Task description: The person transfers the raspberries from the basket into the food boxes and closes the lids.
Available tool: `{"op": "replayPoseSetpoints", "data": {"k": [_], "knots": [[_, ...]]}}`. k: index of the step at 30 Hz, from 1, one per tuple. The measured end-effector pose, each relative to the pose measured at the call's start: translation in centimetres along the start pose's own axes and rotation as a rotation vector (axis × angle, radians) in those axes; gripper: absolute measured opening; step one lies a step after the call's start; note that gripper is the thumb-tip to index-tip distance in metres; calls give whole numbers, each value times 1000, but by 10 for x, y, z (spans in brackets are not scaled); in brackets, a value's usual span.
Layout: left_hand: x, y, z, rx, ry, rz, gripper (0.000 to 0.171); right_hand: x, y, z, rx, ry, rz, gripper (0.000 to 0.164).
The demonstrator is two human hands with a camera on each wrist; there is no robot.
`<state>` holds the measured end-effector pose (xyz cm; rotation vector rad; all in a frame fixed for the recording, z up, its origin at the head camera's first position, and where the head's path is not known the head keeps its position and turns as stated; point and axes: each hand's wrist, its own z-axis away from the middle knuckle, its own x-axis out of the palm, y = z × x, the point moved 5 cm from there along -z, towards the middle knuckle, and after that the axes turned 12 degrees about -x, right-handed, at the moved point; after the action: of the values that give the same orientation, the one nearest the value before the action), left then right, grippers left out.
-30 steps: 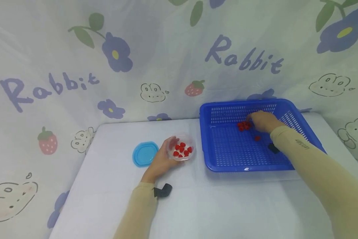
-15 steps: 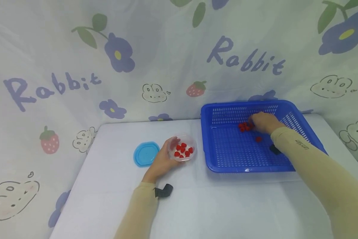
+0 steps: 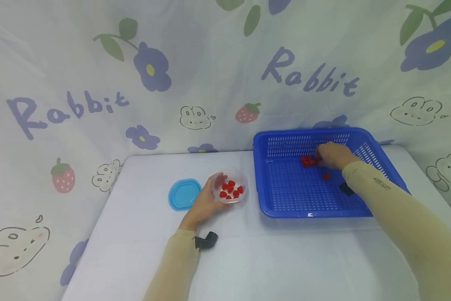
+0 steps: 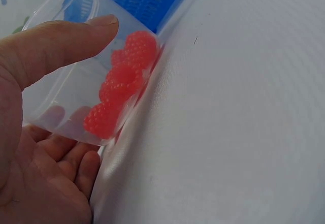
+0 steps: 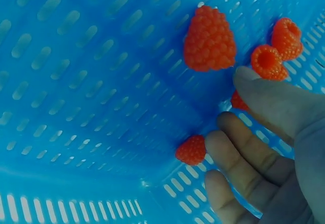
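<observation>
Big blue basket, right of frame, right hand in it, fingers half curled! Left hand grips the clear tub, centre. Raspberries sit in both; a soft, one-by-one pinch should suit. One berry peeks between thumb and fingers, mostly hidden: pinched or not, can't tell.

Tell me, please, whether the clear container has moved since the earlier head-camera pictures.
No: in the head view, the clear container keeps its place beside the blue basket.
</observation>
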<state>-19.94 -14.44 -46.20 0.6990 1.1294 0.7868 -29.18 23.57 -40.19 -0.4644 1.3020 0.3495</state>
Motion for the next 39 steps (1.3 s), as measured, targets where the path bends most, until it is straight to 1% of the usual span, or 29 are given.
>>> {"op": "replayPoseSetpoints", "data": {"k": [8, 13, 18, 24, 28, 35, 39], "knots": [[0, 2, 1, -1, -4, 9, 92, -4, 1, 4, 1, 14, -21, 17], [0, 3, 2, 2, -13, 21, 92, -7, 3, 6, -11, 31, -5, 17], [-1, 4, 2, -3, -5, 17, 92, -13, 0, 7, -26, 56, -11, 18], [-1, 2, 1, -2, -10, 16, 93, -25, -11, 9, -48, 103, -16, 20], [0, 1, 1, -2, -8, 7, 94, -32, -18, 11, -45, 118, -22, 20], [0, 0, 1, -22, 2, 1, 94, -42, -35, 17, -81, 143, -34, 18], [1, 0, 1, -20, 4, 1, 94, -47, -46, 22, -64, 161, -51, 21]]}}
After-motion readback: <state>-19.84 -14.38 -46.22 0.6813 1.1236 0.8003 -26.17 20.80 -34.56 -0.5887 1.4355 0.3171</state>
